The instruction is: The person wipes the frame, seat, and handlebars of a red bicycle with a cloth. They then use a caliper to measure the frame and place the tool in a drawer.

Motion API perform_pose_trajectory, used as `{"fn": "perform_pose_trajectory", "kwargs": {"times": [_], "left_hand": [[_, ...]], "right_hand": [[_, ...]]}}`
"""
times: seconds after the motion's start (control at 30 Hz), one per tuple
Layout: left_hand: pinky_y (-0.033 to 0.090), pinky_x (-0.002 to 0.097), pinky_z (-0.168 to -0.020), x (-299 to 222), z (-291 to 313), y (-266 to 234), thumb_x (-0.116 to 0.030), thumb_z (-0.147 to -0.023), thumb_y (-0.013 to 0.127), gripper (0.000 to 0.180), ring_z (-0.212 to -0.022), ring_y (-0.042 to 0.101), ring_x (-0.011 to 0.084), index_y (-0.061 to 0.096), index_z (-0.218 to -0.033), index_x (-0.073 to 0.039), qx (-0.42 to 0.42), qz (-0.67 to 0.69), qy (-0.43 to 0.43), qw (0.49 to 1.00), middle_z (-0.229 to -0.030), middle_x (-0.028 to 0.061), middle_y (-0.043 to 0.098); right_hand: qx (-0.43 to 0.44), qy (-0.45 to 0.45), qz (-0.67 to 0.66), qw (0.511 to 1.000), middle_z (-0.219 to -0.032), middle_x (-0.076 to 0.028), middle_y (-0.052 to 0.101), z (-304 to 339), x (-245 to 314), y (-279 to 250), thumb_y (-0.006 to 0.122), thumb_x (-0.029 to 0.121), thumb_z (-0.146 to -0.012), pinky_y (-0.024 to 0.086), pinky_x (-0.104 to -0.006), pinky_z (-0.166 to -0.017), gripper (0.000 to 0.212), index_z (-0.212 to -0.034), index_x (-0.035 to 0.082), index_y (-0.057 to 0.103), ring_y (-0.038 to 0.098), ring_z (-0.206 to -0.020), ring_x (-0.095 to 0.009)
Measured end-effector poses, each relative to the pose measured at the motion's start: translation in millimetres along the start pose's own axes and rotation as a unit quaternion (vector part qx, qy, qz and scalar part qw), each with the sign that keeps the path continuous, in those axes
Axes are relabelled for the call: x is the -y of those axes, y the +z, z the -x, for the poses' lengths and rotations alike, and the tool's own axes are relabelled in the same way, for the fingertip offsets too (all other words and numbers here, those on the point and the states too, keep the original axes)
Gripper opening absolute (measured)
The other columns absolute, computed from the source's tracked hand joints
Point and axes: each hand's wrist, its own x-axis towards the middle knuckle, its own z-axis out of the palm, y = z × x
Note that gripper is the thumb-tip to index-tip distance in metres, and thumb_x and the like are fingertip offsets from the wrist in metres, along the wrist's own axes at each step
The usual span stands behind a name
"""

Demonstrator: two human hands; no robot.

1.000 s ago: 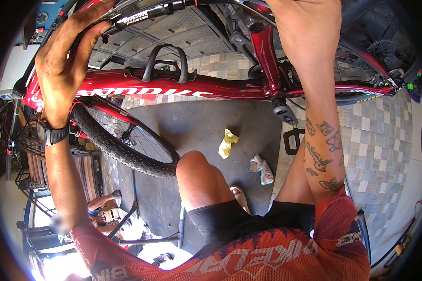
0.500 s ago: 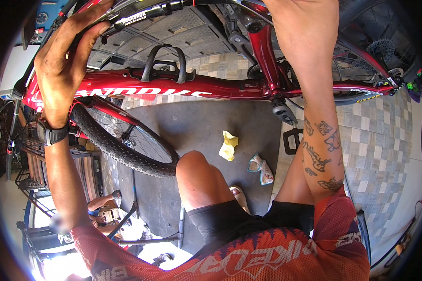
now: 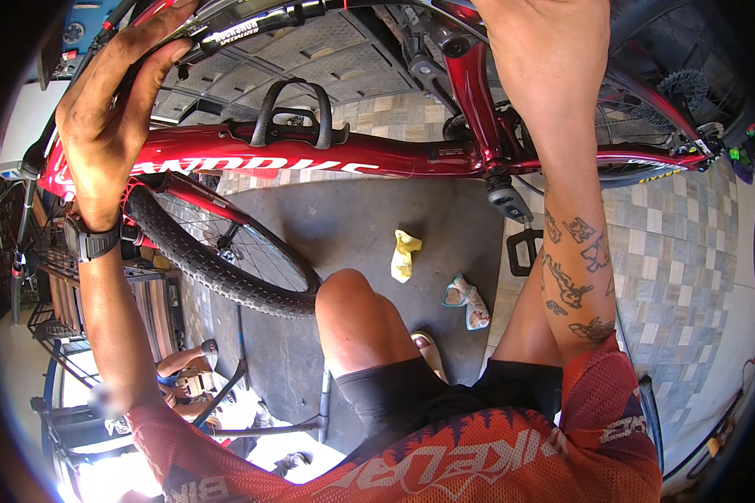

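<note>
A glossy red bicycle frame [image 3: 394, 157] stretches across in front of me, with a black bottle cage [image 3: 264, 117] on it. My left hand [image 3: 107, 126], with a black watch on the wrist, is raised over the frame's left end. Its thumb and fingers close around something beside a black shock absorber [image 3: 264, 25]; what they pinch I cannot make out. My right hand [image 3: 545, 42] reaches past the red seat tube [image 3: 468, 92] to the top edge of the picture, where its fingers are cut off from view.
The knobbly front tyre [image 3: 218, 264] sits turned at the left, near my knee. A crank [image 3: 507, 201] and pedal [image 3: 524, 251] jut toward me. A yellow cloth [image 3: 404, 254] and a patterned packet [image 3: 468, 303] lie on a dark mat [image 3: 352, 226]. Another person's leg [image 3: 184, 360] shows at lower left.
My left hand has shifted very slightly left. The yellow cloth on the mat has changed shape and moved a little. My right hand has hardly moved.
</note>
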Motion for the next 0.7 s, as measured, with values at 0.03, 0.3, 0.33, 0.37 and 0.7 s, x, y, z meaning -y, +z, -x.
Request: {"fn": "perform_pose_trajectory", "kwargs": {"times": [0.03,0.3,0.33,0.37,0.7], "left_hand": [[0.056,0.0374,-0.102,0.5,0.5,0.1,0.002,-0.091,0.071,0.032,-0.12,0.069,0.025,0.072,-0.123,-0.005,-0.002,0.0,0.003,1.0,-0.128,0.0131,0.072],[0.055,0.0377,-0.103,2.7,2.1,1.0,0.002,-0.092,0.071,0.032,-0.121,0.069,0.0255,0.072,-0.123,-0.006,-0.002,0.015,0.001,1.0,-0.129,0.0131,0.072],[0.055,0.0376,-0.103,3.1,1.1,1.8,0.002,-0.092,0.071,0.032,-0.121,0.069,0.0254,0.072,-0.123,-0.005,-0.008,0.034,0.01,0.999,-0.129,0.013,0.072],[0.054,0.0375,-0.104,2.8,0.6,2.2,0.002,-0.092,0.07,0.032,-0.121,0.069,0.0252,0.072,-0.123,-0.005,-0.013,0.053,0.019,0.998,-0.129,0.0129,0.072],[0.054,0.0358,-0.103,-3.6,-0.4,-1.0,0.0,-0.095,0.069,0.03,-0.121,0.068,0.0241,0.073,-0.124,-0.005,0.003,0.005,-0.015,1.0,-0.129,0.013,0.072]], "right_hand": [[0.002,0.008,0.005,1.0,-0.081,-0.005,0.075,0.4,0.3,-1.3,0.073,-0.005,-0.089,0.051,-0.0199,-0.067,0.01,-0.099,-0.004,0.075,0.065,-0.071,-0.006],[-0.002,-0.011,-0.004,1.0,-0.084,-0.006,0.076,0.6,-2.4,0.8,0.073,-0.006,-0.089,0.053,-0.0202,-0.067,0.012,-0.1,-0.003,0.076,0.066,-0.072,-0.006],[0.001,-0.009,-0.001,1.0,-0.084,-0.006,0.076,0.7,-2.4,0.5,0.073,-0.006,-0.089,0.053,-0.0202,-0.067,0.012,-0.1,-0.003,0.076,0.066,-0.072,-0.006],[0.003,-0.006,0.002,1.0,-0.084,-0.006,0.076,0.7,-3.0,0.8,0.073,-0.006,-0.089,0.053,-0.0201,-0.067,0.012,-0.1,-0.003,0.076,0.067,-0.072,-0.007],[-0.006,-0.009,0.017,1.0,-0.084,-0.006,0.076,2.5,-4.6,3.5,0.073,-0.006,-0.089,0.053,-0.0197,-0.067,0.011,-0.1,-0.004,0.075,0.067,-0.072,-0.006]]}}
